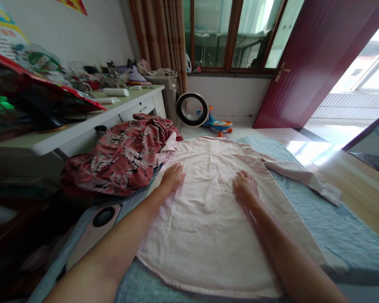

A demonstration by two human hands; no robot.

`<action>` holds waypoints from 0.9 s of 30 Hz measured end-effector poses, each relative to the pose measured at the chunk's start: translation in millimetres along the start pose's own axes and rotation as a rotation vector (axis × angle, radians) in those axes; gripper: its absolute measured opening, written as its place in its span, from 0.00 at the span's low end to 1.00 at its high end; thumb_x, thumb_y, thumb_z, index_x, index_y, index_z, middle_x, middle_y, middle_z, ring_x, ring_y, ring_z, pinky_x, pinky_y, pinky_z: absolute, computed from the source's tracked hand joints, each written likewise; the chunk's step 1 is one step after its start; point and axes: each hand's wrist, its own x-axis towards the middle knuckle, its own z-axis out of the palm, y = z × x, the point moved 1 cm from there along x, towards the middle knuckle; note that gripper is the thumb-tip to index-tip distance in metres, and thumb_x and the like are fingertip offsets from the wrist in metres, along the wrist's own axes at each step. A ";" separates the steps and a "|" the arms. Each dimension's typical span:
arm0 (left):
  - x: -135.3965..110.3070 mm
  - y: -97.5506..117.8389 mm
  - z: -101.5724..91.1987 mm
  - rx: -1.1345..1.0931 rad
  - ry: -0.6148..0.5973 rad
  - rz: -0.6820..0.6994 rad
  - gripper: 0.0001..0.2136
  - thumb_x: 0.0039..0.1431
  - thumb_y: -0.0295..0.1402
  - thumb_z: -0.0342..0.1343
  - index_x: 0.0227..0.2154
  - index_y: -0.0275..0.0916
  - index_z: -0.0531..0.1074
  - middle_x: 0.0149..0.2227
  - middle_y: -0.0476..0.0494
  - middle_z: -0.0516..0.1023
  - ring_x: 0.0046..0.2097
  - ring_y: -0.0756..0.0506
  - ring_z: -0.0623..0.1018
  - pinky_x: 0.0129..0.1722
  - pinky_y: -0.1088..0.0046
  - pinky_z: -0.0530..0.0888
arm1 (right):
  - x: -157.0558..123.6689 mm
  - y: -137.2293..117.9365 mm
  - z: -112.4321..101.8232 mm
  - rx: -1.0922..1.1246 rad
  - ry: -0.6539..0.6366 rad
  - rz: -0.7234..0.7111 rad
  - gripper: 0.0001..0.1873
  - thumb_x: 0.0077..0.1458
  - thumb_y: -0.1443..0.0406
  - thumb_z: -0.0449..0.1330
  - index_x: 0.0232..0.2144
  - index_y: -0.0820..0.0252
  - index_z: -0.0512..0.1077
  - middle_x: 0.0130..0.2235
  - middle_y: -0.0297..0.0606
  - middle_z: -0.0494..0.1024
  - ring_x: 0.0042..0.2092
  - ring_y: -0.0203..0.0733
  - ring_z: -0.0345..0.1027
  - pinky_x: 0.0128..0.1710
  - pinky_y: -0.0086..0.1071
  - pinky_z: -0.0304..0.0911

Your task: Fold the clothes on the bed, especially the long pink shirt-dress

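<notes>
A pale pink shirt (208, 210) lies spread flat on a light blue quilted bed cover (341, 231), back side up, with one sleeve (303, 174) stretched out to the right. My left hand (173, 176) rests flat on the shirt near its left shoulder, fingers stretched out. My right hand (245, 185) lies flat on the shirt right of its middle, fingers extended toward the collar. Neither hand holds anything.
A heap of red floral cloth (120, 155) sits at the bed's left edge beside the shirt. A cluttered white desk (82, 122) stands on the left. A round fan (192, 109) and a toy (219, 125) are on the floor beyond, with a dark red door (312, 63) open at right.
</notes>
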 end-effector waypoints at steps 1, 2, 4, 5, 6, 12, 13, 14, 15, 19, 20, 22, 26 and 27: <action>11.9 1.0 -1.0 0.002 0.013 0.006 0.21 0.65 0.36 0.46 0.58 0.35 0.65 0.63 0.34 0.65 0.65 0.42 0.63 0.65 0.64 0.58 | -1.9 -2.2 2.7 0.008 0.021 -0.014 0.20 0.64 0.60 0.48 0.53 0.60 0.68 0.59 0.46 0.67 0.58 0.48 0.60 0.56 0.37 0.51; 23.7 0.8 -1.4 0.006 0.020 0.007 0.21 0.65 0.36 0.46 0.58 0.34 0.65 0.62 0.34 0.66 0.64 0.42 0.64 0.65 0.65 0.58 | -3.7 -3.9 5.3 0.011 0.031 -0.023 0.20 0.64 0.60 0.48 0.53 0.60 0.68 0.59 0.46 0.67 0.58 0.48 0.60 0.57 0.37 0.50; 44.8 -2.6 -0.4 0.015 0.019 0.002 0.20 0.65 0.35 0.45 0.56 0.34 0.66 0.61 0.35 0.67 0.64 0.43 0.65 0.64 0.67 0.58 | -6.1 -5.2 9.3 0.012 0.038 -0.028 0.19 0.64 0.60 0.48 0.52 0.61 0.69 0.58 0.46 0.68 0.57 0.48 0.60 0.57 0.37 0.50; 53.2 -5.5 1.1 0.017 0.010 0.001 0.19 0.65 0.36 0.45 0.56 0.34 0.67 0.61 0.35 0.67 0.63 0.43 0.65 0.64 0.68 0.58 | -6.5 -5.1 10.5 0.012 0.040 -0.028 0.19 0.64 0.60 0.48 0.52 0.60 0.69 0.57 0.45 0.69 0.57 0.48 0.60 0.56 0.37 0.50; 60.1 -8.6 2.9 0.016 -0.003 0.001 0.19 0.66 0.36 0.44 0.55 0.34 0.67 0.61 0.35 0.68 0.63 0.43 0.65 0.63 0.68 0.59 | -6.4 -4.7 11.2 0.011 0.041 -0.027 0.19 0.64 0.60 0.48 0.52 0.60 0.69 0.57 0.45 0.69 0.57 0.48 0.60 0.56 0.37 0.51; 82.2 -18.5 8.8 0.016 -0.003 -0.110 0.22 0.67 0.44 0.41 0.54 0.36 0.68 0.58 0.36 0.71 0.59 0.39 0.70 0.57 0.62 0.67 | -2.9 -2.4 13.0 0.019 0.026 -0.012 0.19 0.63 0.61 0.49 0.53 0.60 0.69 0.58 0.45 0.68 0.59 0.48 0.58 0.58 0.38 0.49; 86.3 -18.3 8.8 0.017 0.018 -0.149 0.22 0.67 0.44 0.40 0.52 0.36 0.69 0.57 0.35 0.72 0.58 0.39 0.71 0.56 0.60 0.68 | -2.8 -2.5 13.1 0.020 0.025 -0.009 0.19 0.63 0.61 0.49 0.53 0.60 0.69 0.59 0.45 0.67 0.59 0.48 0.57 0.58 0.38 0.49; 90.9 -18.0 8.9 0.015 0.036 -0.174 0.22 0.68 0.43 0.39 0.51 0.36 0.70 0.56 0.34 0.73 0.57 0.38 0.72 0.56 0.60 0.67 | -2.9 -2.7 13.1 0.022 0.027 -0.006 0.19 0.63 0.61 0.49 0.52 0.60 0.69 0.59 0.45 0.67 0.59 0.49 0.57 0.58 0.39 0.49; 96.1 -17.8 9.5 0.011 0.048 -0.177 0.21 0.68 0.42 0.39 0.50 0.36 0.70 0.55 0.34 0.74 0.57 0.39 0.71 0.56 0.61 0.67 | -3.0 -2.9 13.0 0.024 0.029 -0.003 0.19 0.62 0.61 0.50 0.52 0.60 0.69 0.59 0.45 0.67 0.59 0.49 0.58 0.58 0.39 0.49; 117.9 -23.7 16.9 -0.014 0.009 -0.108 0.18 0.67 0.39 0.42 0.51 0.38 0.70 0.56 0.38 0.74 0.59 0.44 0.71 0.58 0.70 0.65 | -3.0 -3.3 12.7 0.030 0.019 0.006 0.20 0.62 0.61 0.49 0.53 0.59 0.69 0.59 0.45 0.67 0.59 0.49 0.58 0.58 0.39 0.49; 122.6 -26.8 19.1 -0.018 -0.007 -0.105 0.17 0.67 0.38 0.42 0.51 0.38 0.70 0.55 0.38 0.74 0.59 0.44 0.71 0.57 0.70 0.65 | -2.8 -3.2 12.8 0.031 0.014 0.008 0.20 0.62 0.61 0.49 0.53 0.59 0.69 0.59 0.45 0.67 0.59 0.49 0.58 0.58 0.39 0.49; 130.7 -33.3 22.6 -0.026 -0.034 -0.102 0.17 0.67 0.36 0.41 0.50 0.38 0.70 0.55 0.38 0.75 0.58 0.44 0.72 0.56 0.70 0.66 | -2.3 -2.9 12.9 0.032 0.008 0.010 0.20 0.62 0.61 0.49 0.54 0.59 0.68 0.60 0.46 0.67 0.59 0.49 0.57 0.59 0.40 0.49; 138.9 -39.1 23.8 -0.037 -0.073 -0.059 0.15 0.66 0.33 0.43 0.48 0.38 0.71 0.58 0.39 0.72 0.61 0.45 0.68 0.58 0.72 0.63 | -1.9 -3.2 12.0 0.033 0.004 0.013 0.21 0.62 0.61 0.49 0.54 0.59 0.68 0.60 0.45 0.66 0.59 0.50 0.57 0.59 0.39 0.49; 139.1 -38.3 23.6 -0.040 -0.078 -0.052 0.15 0.65 0.33 0.43 0.48 0.39 0.71 0.59 0.39 0.71 0.62 0.45 0.67 0.59 0.72 0.63 | -2.0 -3.4 11.6 0.033 0.003 0.013 0.21 0.62 0.61 0.49 0.54 0.59 0.68 0.60 0.45 0.66 0.59 0.50 0.57 0.59 0.39 0.49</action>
